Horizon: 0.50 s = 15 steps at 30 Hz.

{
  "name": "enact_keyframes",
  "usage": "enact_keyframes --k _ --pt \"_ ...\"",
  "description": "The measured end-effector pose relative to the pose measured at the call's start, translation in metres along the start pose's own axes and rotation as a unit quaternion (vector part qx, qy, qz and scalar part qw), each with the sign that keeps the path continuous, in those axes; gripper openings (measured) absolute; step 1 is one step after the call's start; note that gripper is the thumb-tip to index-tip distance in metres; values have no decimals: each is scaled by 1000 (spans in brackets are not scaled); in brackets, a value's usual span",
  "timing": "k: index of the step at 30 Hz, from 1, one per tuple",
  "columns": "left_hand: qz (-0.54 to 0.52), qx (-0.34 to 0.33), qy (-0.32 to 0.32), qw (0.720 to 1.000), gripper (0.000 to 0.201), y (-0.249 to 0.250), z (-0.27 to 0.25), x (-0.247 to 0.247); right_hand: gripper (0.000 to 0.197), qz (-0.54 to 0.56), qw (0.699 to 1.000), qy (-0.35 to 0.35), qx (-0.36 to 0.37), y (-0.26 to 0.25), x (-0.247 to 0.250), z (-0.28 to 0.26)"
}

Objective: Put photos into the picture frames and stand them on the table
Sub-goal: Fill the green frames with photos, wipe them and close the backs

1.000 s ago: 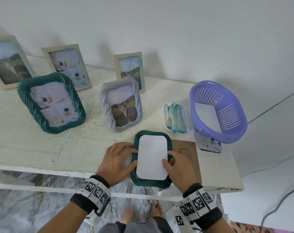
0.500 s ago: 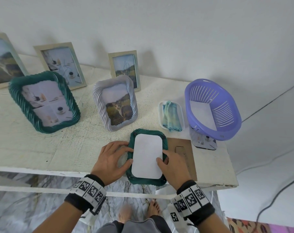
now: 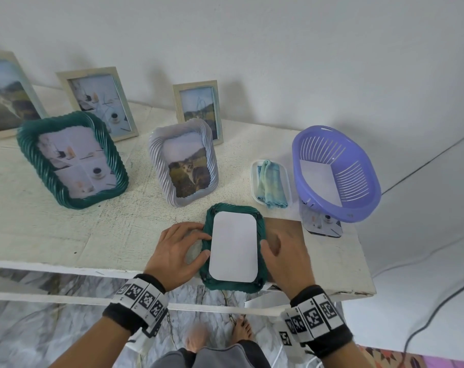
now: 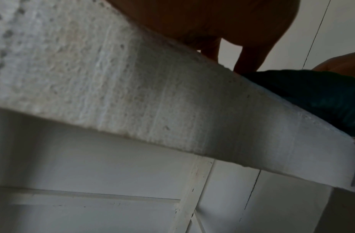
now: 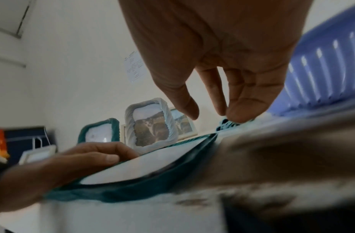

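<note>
A dark green rope-edged frame (image 3: pixel 261 274) lies face down at the table's front edge, overhanging it slightly. A white photo back (image 3: pixel 233 248) fills its opening. My left hand (image 3: pixel 196 243) rests beside the frame, with index finger and thumb touching its left rim. In the right wrist view the left hand (image 5: pixel 88 156) has its thumb at the photo's (image 5: pixel 144 164) edge. My right hand (image 3: pixel 276 248) hovers just right of the frame over a brown backing board (image 3: pixel 284 224), fingers relaxed and holding nothing. The right hand's fingers (image 5: pixel 242 108) hang down loosely.
Filled frames stand behind: a green one (image 3: pixel 26 144), a lilac one (image 3: pixel 156 150) and three pale wooden ones (image 3: pixel 63 78) by the wall. At the right are a white tray (image 3: pixel 253 171) holding a blue-green cloth, a purple basket (image 3: pixel 358 166) and a photo (image 3: pixel 322 224) under it.
My right hand has left the photo's right edge and shifted right, over the brown board. My left hand and the frame stay put.
</note>
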<state>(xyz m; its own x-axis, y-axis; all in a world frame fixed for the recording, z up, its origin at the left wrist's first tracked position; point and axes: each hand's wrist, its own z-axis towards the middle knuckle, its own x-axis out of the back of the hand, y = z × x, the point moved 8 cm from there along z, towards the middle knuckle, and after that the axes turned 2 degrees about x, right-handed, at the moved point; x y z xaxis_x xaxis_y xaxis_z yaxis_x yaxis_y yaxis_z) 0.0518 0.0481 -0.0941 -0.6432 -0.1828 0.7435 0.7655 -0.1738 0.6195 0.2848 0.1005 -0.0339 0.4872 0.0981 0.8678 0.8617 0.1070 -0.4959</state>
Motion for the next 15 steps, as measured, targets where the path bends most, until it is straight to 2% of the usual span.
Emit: enact_keyframes --k 2,5,8,15 --pt "-1 2 1 1000 31 -1 0 0 27 -96 995 20 -35 14 11 0" --pt "0 2 -2 1000 32 -1 -1 -1 50 -194 976 -27 -97 37 13 -2" --pt "1 1 -2 1000 33 0 0 -1 57 -185 972 -66 -127 50 5 -7" --pt "-1 3 -1 1000 37 1 0 0 59 -105 980 -79 -150 62 11 -7"
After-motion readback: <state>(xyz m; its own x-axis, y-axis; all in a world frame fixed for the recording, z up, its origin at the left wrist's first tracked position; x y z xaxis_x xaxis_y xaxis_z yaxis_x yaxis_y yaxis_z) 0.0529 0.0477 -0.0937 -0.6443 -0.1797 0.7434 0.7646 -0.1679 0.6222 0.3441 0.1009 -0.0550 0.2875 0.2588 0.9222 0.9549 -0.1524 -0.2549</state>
